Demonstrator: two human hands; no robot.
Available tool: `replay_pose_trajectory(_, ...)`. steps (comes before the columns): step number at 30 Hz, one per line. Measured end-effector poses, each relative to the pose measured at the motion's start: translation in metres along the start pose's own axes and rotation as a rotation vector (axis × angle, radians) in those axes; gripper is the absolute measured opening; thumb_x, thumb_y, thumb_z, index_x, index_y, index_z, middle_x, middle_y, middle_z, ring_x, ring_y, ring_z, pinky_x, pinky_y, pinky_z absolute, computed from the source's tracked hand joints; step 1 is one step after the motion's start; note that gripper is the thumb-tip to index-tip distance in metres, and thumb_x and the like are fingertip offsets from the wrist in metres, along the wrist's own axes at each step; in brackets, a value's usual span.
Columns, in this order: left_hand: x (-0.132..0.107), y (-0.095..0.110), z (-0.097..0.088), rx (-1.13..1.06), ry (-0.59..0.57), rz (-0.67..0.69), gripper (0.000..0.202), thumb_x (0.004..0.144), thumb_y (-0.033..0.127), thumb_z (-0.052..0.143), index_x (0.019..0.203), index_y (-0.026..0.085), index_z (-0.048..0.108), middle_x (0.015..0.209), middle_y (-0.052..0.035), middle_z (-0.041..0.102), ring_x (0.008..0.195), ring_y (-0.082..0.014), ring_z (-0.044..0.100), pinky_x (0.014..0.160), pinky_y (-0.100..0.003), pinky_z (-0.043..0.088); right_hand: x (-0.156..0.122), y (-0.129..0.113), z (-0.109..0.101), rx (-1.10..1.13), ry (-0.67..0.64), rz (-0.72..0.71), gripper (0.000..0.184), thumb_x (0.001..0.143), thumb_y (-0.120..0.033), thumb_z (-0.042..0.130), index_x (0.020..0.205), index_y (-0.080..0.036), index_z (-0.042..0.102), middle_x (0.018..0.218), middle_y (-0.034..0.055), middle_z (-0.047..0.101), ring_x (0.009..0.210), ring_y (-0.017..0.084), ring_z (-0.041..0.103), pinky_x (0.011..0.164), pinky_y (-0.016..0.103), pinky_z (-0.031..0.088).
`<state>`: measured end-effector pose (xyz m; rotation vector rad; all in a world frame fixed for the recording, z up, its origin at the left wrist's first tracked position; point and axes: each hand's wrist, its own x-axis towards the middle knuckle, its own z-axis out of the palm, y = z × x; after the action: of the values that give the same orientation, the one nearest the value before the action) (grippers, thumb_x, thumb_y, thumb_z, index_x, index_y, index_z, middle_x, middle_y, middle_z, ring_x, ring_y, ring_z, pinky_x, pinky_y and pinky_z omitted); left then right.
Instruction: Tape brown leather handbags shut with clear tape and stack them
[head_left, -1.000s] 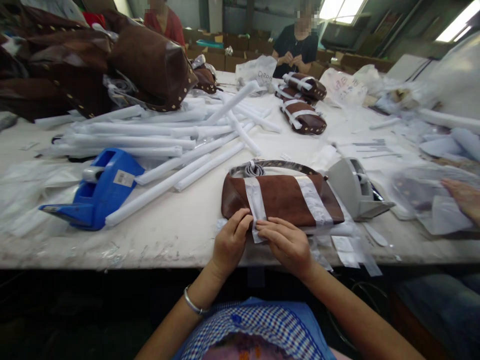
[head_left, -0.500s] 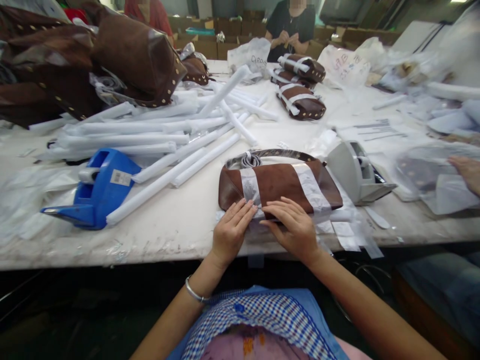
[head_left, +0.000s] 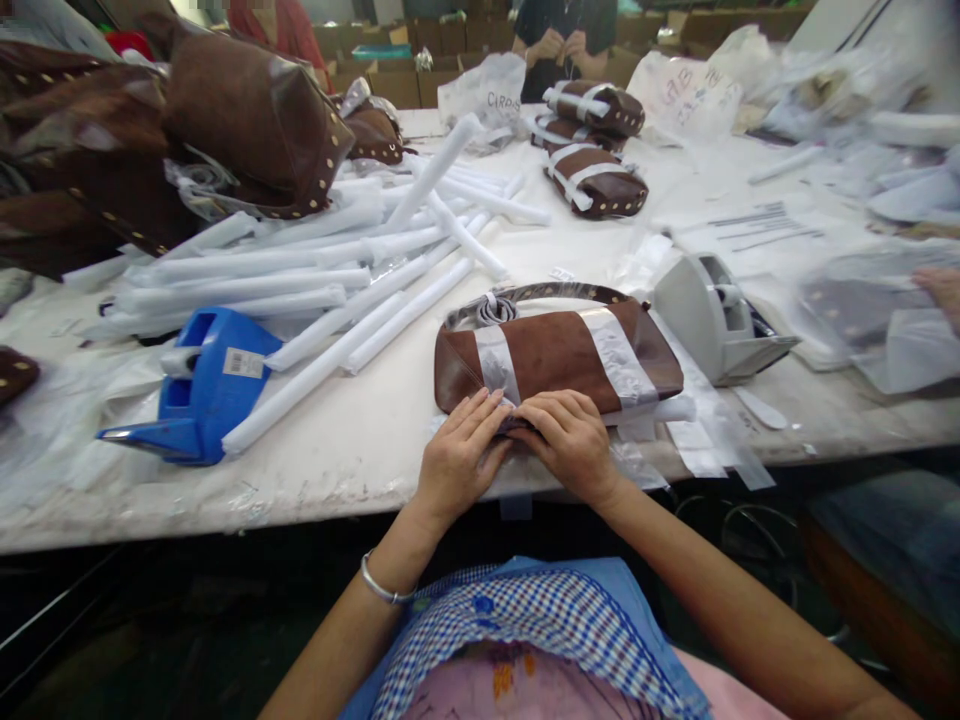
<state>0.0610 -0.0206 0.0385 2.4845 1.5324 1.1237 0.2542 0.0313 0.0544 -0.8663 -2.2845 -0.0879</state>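
- Brown bag lies flat at the table's front edge, beside a grey tape dispenser.
- Left hand rests released, fingers flat on the bag's white strip.
- Right hand curls beside it, fingertips there too; I cannot tell its grasp.

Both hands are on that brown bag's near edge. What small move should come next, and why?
Probably shift to the right white strip: the left hand and right hand press the left white strip onto the brown bag, while the right one's end seems loose.
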Motion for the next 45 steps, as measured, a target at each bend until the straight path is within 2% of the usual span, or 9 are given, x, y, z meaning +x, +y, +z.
replay_pose_trajectory(3,-0.002,-0.005,0.008,0.061,0.093,0.052,0.043,0.095,0.014,0.055,0.137,0.022,0.054,0.137,-0.0082,0.062,0.135,-0.0228,0.052,0.111,-0.045,0.048,-0.007,0.002,-0.004,0.014,0.014,-0.071,0.020,0.093,-0.022,0.067,0.112,-0.021,0.064,0.109,0.0047,0.075,0.104,0.020,0.066,0.103,0.038,0.043)
replay_pose_trajectory(5,-0.004,-0.008,0.011,0.074,0.094,0.067,0.043,0.095,0.012,0.054,0.137,0.022,0.054,0.138,-0.0080,0.061,0.136,-0.0226,0.050,0.112,-0.045,0.048,-0.020,0.002,-0.011,0.068,-0.013,-0.145,0.026,0.093,-0.016,0.065,0.119,-0.021,0.063,0.119,0.0045,0.072,0.116,0.020,0.063,0.112,0.042,0.039)
replay_pose_trajectory(10,-0.005,-0.010,0.011,0.078,0.082,0.086,0.045,0.095,0.008,0.052,0.138,0.020,0.053,0.140,-0.0082,0.060,0.138,-0.0217,0.047,0.113,-0.044,0.047,-0.064,0.001,-0.024,0.113,-0.291,-0.329,0.045,0.096,-0.011,0.057,0.140,-0.019,0.051,0.145,0.0056,0.055,0.140,0.023,0.043,0.121,0.050,0.030)
replay_pose_trajectory(14,-0.003,-0.009,0.010,0.074,0.096,0.090,0.043,0.095,0.010,0.053,0.137,0.020,0.055,0.138,-0.0088,0.061,0.137,-0.0223,0.049,0.112,-0.045,0.048,-0.081,-0.004,-0.010,0.074,-0.424,-0.281,0.055,0.096,-0.005,0.047,0.148,-0.022,0.042,0.156,0.0092,0.040,0.146,0.027,0.032,0.115,0.054,0.038)
replay_pose_trajectory(19,-0.002,-0.009,0.010,0.081,0.106,0.091,0.041,0.094,0.011,0.056,0.134,0.020,0.057,0.136,-0.0088,0.063,0.135,-0.0221,0.051,0.111,-0.044,0.049,-0.076,-0.011,0.003,0.178,-0.273,-0.158,0.046,0.096,-0.007,0.046,0.139,-0.020,0.053,0.145,0.0116,0.054,0.140,0.025,0.043,0.110,0.050,0.046)
replay_pose_trajectory(22,-0.004,-0.010,0.012,0.096,0.105,0.095,0.042,0.093,0.009,0.057,0.134,0.019,0.057,0.137,-0.0085,0.062,0.136,-0.0218,0.050,0.112,-0.044,0.048,-0.071,-0.013,0.002,0.258,-0.171,-0.169,0.036,0.095,-0.008,0.051,0.127,-0.019,0.062,0.131,0.0100,0.066,0.129,0.023,0.055,0.109,0.048,0.047)
replay_pose_trajectory(34,-0.005,-0.009,0.016,0.123,0.129,0.079,0.042,0.093,0.010,0.056,0.134,0.020,0.057,0.141,-0.0100,0.059,0.136,-0.0227,0.050,0.111,-0.042,0.049,-0.058,-0.015,-0.011,0.350,-0.118,-0.260,0.035,0.095,-0.007,0.050,0.125,-0.021,0.065,0.115,0.0076,0.074,0.111,0.019,0.068,0.098,0.039,0.059)
replay_pose_trajectory(40,0.001,-0.002,0.011,0.221,0.179,0.075,0.034,0.094,0.010,0.055,0.125,0.019,0.064,0.108,-0.0075,0.069,0.108,-0.0185,0.065,0.105,-0.039,0.052,-0.023,-0.006,-0.029,0.350,-0.043,-0.268,0.037,0.095,-0.006,0.047,0.125,-0.020,0.064,0.111,0.0073,0.075,0.104,0.017,0.071,0.098,0.038,0.057)
replay_pose_trajectory(45,0.001,0.001,0.009,0.231,0.169,0.071,0.036,0.093,0.011,0.058,0.127,0.020,0.062,0.102,-0.0030,0.070,0.099,-0.0154,0.066,0.106,-0.037,0.051,0.004,0.005,-0.031,0.412,-0.011,-0.160,0.044,0.094,-0.006,0.048,0.129,-0.027,0.062,0.112,0.0042,0.075,0.104,0.017,0.070,0.090,0.034,0.059)
